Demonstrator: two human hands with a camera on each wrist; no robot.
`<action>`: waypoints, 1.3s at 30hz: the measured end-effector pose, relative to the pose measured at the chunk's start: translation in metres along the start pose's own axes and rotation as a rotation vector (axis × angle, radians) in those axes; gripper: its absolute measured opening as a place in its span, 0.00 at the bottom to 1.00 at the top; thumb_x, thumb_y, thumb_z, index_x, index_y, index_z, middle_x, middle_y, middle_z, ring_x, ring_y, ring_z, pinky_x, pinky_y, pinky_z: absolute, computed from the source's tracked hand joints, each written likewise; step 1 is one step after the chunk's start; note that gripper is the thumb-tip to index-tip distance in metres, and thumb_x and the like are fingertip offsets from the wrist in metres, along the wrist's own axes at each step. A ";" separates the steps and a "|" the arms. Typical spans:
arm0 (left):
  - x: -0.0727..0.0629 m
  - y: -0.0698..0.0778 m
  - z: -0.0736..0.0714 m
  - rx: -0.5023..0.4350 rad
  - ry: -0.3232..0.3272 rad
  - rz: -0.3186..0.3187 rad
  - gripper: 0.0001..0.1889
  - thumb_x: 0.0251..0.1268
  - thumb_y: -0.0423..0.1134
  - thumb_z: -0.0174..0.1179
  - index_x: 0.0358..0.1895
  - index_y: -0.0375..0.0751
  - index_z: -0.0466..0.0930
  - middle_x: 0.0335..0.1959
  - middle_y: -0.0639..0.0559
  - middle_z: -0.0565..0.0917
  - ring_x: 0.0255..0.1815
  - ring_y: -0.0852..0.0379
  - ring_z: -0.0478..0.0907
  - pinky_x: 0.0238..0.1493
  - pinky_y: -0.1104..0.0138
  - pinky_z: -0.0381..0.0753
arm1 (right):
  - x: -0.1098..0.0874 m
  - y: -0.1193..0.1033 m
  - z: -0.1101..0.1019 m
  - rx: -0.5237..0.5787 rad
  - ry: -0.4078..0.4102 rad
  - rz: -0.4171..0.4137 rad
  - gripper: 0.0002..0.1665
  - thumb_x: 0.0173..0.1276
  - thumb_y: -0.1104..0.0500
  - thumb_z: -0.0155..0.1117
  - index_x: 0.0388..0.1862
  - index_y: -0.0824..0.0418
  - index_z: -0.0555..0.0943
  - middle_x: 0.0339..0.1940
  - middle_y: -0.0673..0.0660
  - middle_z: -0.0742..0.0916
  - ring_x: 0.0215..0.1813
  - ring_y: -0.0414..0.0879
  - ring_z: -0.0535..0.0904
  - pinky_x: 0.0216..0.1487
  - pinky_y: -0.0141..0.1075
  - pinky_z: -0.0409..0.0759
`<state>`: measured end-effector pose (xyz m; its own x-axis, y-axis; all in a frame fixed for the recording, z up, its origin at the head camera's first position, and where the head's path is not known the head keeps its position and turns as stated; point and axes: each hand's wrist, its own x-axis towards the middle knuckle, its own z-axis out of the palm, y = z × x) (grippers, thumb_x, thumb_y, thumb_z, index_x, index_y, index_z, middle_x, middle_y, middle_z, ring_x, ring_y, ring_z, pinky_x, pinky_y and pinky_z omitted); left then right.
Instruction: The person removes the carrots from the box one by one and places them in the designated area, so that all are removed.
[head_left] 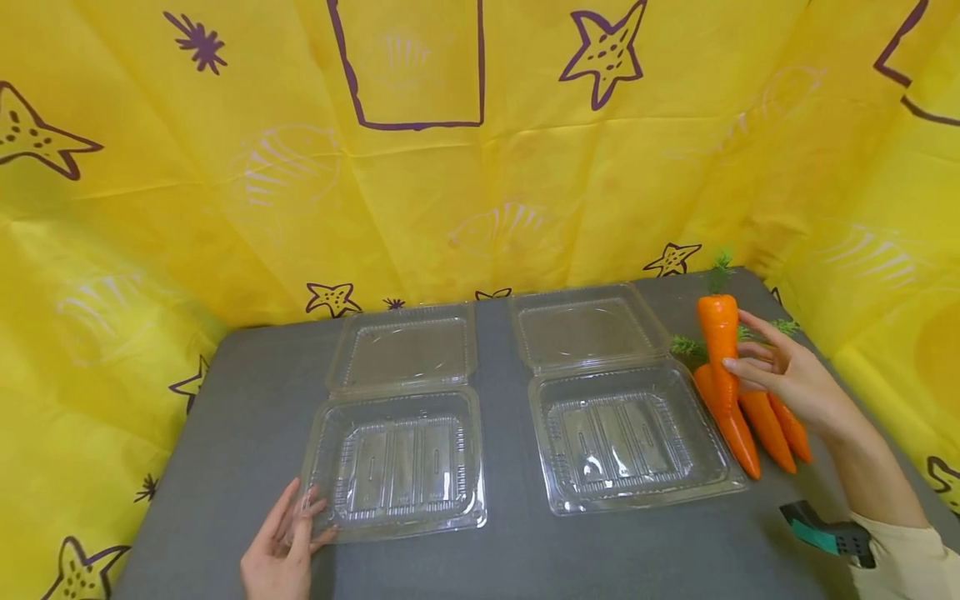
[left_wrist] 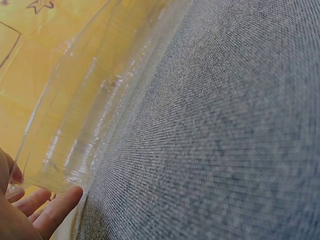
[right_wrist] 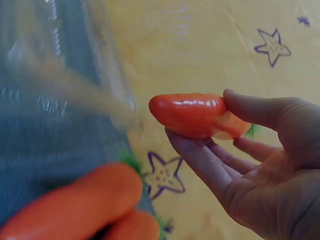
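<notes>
My right hand (head_left: 795, 375) holds an orange carrot (head_left: 717, 321) upright between thumb and fingers, its green leafy top upward. In the right wrist view, the carrot (right_wrist: 185, 112) points its rounded tip toward the camera's left, with the thumb on one side and fingers beneath. Other carrots (head_left: 765, 429) lie in a bunch on the table below that hand. At the near left corner of a clear plastic clamshell container (head_left: 405, 531), my left hand (head_left: 281, 542) grips the rim; some fingers show through the plastic (left_wrist: 45, 175). Its lid (head_left: 345, 354) lies folded back.
A second clear clamshell container (head_left: 637, 500) lies open between the first one and the carrots, lid (head_left: 592, 329) toward the back. Both rest on a grey cloth-covered table (head_left: 510, 558). Yellow patterned fabric (head_left: 420, 183) hangs around the back and sides.
</notes>
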<state>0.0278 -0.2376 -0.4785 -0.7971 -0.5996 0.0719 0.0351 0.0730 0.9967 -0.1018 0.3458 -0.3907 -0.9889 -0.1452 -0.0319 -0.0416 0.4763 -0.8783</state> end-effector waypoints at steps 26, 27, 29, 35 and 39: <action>-0.002 0.001 -0.002 -0.036 0.001 -0.002 0.23 0.66 0.18 0.49 0.64 0.25 0.71 0.40 0.63 0.86 0.36 0.67 0.85 0.26 0.70 0.86 | -0.028 0.053 -0.056 -0.389 0.215 0.127 0.51 0.69 0.56 0.64 0.77 0.73 0.46 0.53 0.89 0.72 0.33 0.14 0.63 0.24 0.22 0.73; -0.002 0.001 -0.002 -0.045 -0.002 -0.001 0.23 0.66 0.18 0.48 0.64 0.24 0.71 0.40 0.62 0.87 0.37 0.67 0.85 0.26 0.70 0.86 | -0.028 0.055 -0.058 -0.417 0.222 0.128 0.51 0.68 0.56 0.65 0.76 0.74 0.47 0.53 0.89 0.72 0.32 0.16 0.64 0.23 0.22 0.73; -0.002 0.001 -0.001 -0.056 -0.003 -0.001 0.22 0.66 0.17 0.48 0.64 0.24 0.71 0.40 0.62 0.87 0.37 0.67 0.85 0.27 0.70 0.86 | -0.029 0.058 -0.060 -0.471 0.231 0.128 0.50 0.67 0.57 0.66 0.74 0.77 0.48 0.52 0.88 0.73 0.29 0.31 0.79 0.24 0.28 0.77; -0.001 0.001 -0.002 -0.023 0.003 -0.003 0.23 0.66 0.18 0.48 0.65 0.25 0.71 0.40 0.64 0.86 0.37 0.68 0.85 0.27 0.70 0.86 | -0.030 0.075 -0.064 -0.575 0.197 0.149 0.47 0.67 0.58 0.65 0.69 0.85 0.51 0.45 0.88 0.76 0.47 0.83 0.74 0.32 0.56 0.81; -0.001 0.000 -0.002 -0.008 -0.001 -0.001 0.23 0.67 0.19 0.49 0.65 0.26 0.71 0.40 0.65 0.86 0.37 0.68 0.85 0.27 0.70 0.86 | -0.031 0.085 -0.065 -0.606 0.171 0.164 0.44 0.66 0.59 0.64 0.66 0.86 0.54 0.42 0.86 0.78 0.45 0.81 0.75 0.33 0.54 0.77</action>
<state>0.0295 -0.2382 -0.4784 -0.7977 -0.5989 0.0712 0.0393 0.0662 0.9970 -0.0838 0.4473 -0.4329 -0.9960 0.0868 -0.0224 0.0877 0.8926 -0.4422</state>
